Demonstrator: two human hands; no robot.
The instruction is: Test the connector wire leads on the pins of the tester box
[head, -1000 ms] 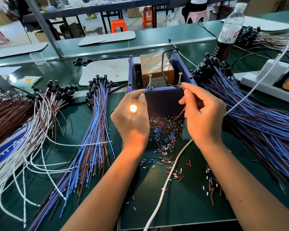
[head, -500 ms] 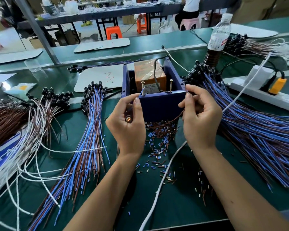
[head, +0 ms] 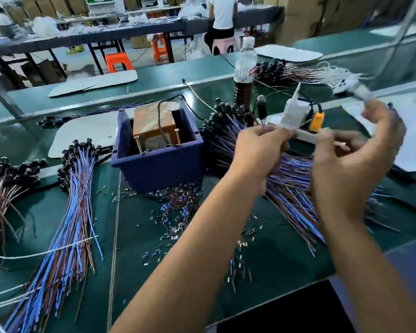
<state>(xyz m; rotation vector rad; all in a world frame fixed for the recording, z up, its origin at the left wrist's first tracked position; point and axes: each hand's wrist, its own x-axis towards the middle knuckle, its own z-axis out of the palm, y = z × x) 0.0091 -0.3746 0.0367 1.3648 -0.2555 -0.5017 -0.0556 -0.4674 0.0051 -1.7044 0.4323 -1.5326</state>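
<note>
1. On the green bench [head: 274, 255] in front of you, the tester box [head: 159, 162] sits left of both your hands: a dark blue open bin with an orange-brown block inside and two upright pins [head: 138, 145] at its near edge.
2. Your left hand [head: 257, 152] is raised over the right-hand bundle of blue and brown wires [head: 296, 188], well apart from the tester box. Its fingers are curled and pinch a connector wire [head: 261, 111] by its leads, the black connector head standing up above your fingertips.
3. Your right hand [head: 353, 162] is lifted just right of the left, blurred by motion. Its fingers are loosely curled, and I cannot tell whether they hold anything.
4. Neither hand touches the pins.
5. Short cut bits of wire insulation [head: 175, 212] lie scattered on the bench in front of the box.
6. A second bundle of blue and brown wires with black connector heads [head: 75, 212] lies left of the box; further left is a bundle with white and brown leads [head: 0, 188].
7. Behind your hands stand a plastic bottle [head: 245, 68] of dark liquid and a white power strip [head: 305, 135] carrying an orange plug [head: 316, 121].
8. Beyond the bench you can see orange stools [head: 117, 62] and a seated person in a white top [head: 222, 13].
</note>
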